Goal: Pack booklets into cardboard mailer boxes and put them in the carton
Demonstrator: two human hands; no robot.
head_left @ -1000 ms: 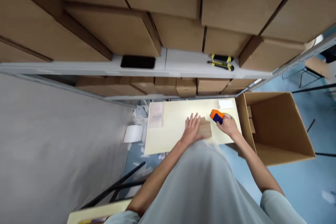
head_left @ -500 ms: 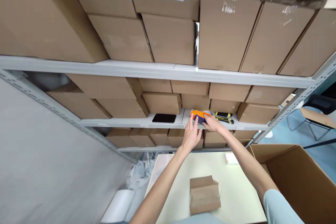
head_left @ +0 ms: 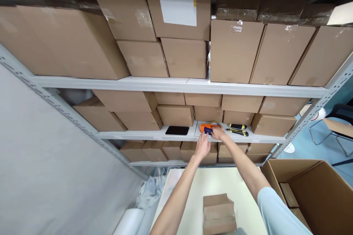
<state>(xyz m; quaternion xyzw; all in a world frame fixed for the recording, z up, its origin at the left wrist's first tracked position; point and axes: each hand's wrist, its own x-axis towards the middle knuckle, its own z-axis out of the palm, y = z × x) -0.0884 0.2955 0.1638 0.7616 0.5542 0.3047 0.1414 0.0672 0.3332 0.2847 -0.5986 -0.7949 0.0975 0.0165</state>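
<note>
An orange and blue tape dispenser point(head_left: 205, 127) rests on the middle shelf point(head_left: 157, 136), close to its front edge. My right hand point(head_left: 217, 133) is closed around its right end, hiding part of it. My left hand point(head_left: 203, 147) reaches up just below the dispenser, fingers stretched out, the tips at or near its blue part. To the right of my right hand lie several black and yellow utility knives point(head_left: 237, 129). A flat black phone-like slab point(head_left: 177, 130) lies to the left of the dispenser.
Cardboard boxes point(head_left: 176, 115) fill the shelves behind and above. A small carton point(head_left: 219, 213) sits on the pale table point(head_left: 190, 198) below. At right stands a large open carton point(head_left: 317, 191) with smaller boxes inside. White rolls point(head_left: 129, 222) stand at lower left.
The view has shifted, showing more of the upper shelf. My left hand has drawn slightly down from the dispenser, while my right hand keeps hold of it.
</note>
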